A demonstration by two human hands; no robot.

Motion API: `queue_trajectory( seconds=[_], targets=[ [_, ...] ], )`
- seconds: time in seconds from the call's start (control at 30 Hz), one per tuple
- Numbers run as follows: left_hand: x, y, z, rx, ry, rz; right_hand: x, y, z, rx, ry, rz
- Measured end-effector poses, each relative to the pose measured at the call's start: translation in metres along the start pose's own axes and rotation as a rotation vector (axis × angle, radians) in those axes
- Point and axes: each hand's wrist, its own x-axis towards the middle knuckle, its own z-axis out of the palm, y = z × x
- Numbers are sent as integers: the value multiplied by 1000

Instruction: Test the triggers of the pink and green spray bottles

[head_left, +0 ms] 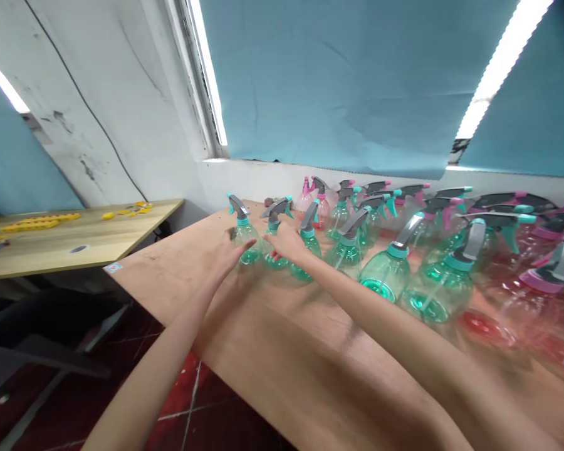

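A row of clear green spray bottles with grey and turquoise trigger heads stands along the wooden table (169,263). My left hand (228,250) is closed around the left side of the end spray bottle (244,235), its thumb lying across the front and its other fingers mostly hidden. Beside it, my right hand (286,241) grips the second spray bottle (273,224) just below the collar, covering part of its body. Both bottles stand upright on the table. Close to my right wrist is a third green spray bottle (309,241).
More green bottles (386,272) and pink-collared bottles (540,294) crowd the right side, under my right forearm's line. Behind them rises the wall with a blue blind (338,88). Another table (89,238) with yellow pieces (37,222) stands at left, beyond a gap.
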Motion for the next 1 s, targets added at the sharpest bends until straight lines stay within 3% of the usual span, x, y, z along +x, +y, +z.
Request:
queue_trajectory(
  seconds=[0.37,0.7,0.87,1.0],
  targets=[
    [3,-4,1,-1,-4,9,13,3,10,34,75,7],
    [12,-16,-2,-72,-87,18,8,9,-3,-30,-25,-149],
    [5,-11,-9,-114,-158,14,-3,13,-9,5,-126,-190],
    [3,-7,-13,-160,-206,24,-14,17,-11,-13,-125,-216]
  ],
)
